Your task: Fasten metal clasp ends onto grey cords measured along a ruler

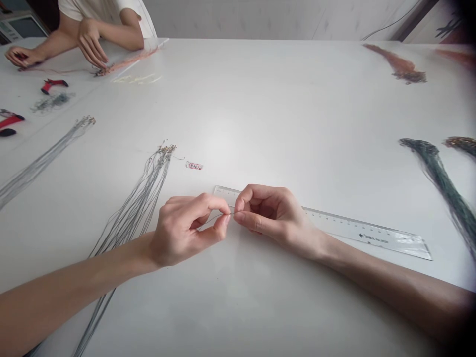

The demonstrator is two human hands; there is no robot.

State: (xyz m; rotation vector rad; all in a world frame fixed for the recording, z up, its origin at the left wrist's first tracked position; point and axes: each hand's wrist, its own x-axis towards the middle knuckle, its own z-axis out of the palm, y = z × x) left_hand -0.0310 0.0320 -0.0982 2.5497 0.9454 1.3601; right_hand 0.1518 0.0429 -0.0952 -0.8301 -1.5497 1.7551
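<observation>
Between my two hands runs a thin grey cord (212, 218), pinched at the fingertips. My left hand (189, 223) closes thumb and forefinger on it, and a stretch of the cord shows inside that hand's loop. My right hand (273, 213) grips it a short way to the right; whatever else lies in those fingertips is hidden. Beneath the right hand lies a clear plastic ruler (372, 235), its middle covered. Under my left forearm passes a bundle of grey cords (136, 198) with small gold-coloured hooks at its far end.
A small wrapped packet (194, 165) lies beyond my hands. Another grey cord bundle (48, 153) and red pliers (54, 86) are at left. Dark green strands (439, 173) and an orange bundle (399, 64) lie right. Across the table, a co-worker's hand (92, 43) handles orange strands.
</observation>
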